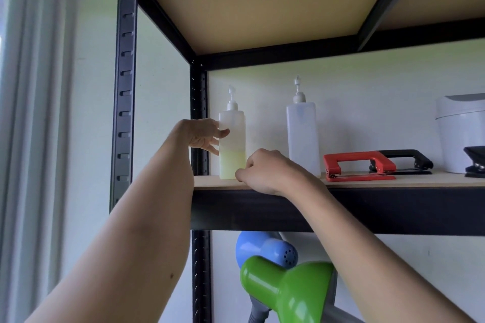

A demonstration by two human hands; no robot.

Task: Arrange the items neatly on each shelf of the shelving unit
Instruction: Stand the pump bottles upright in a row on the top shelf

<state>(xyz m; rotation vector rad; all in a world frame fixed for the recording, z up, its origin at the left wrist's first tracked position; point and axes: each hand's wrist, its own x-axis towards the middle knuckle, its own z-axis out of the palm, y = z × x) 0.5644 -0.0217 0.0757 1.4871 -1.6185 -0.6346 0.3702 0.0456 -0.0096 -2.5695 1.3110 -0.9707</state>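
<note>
On the wooden shelf a pump bottle holding some yellow liquid stands upright at the far left. My left hand grips its left side, thumb across the front. My right hand rests on the shelf's front edge at the bottle's base, its fingers curled; whether they touch the bottle I cannot tell. A second, clear pump bottle stands to the right. Beyond it lie a red hole punch and a black hole punch.
A white lidded container and a dark stapler-like tool sit at the shelf's right end. Below the shelf a green lamp head and a blue one stick up. Black steel uprights frame the unit; a window is at left.
</note>
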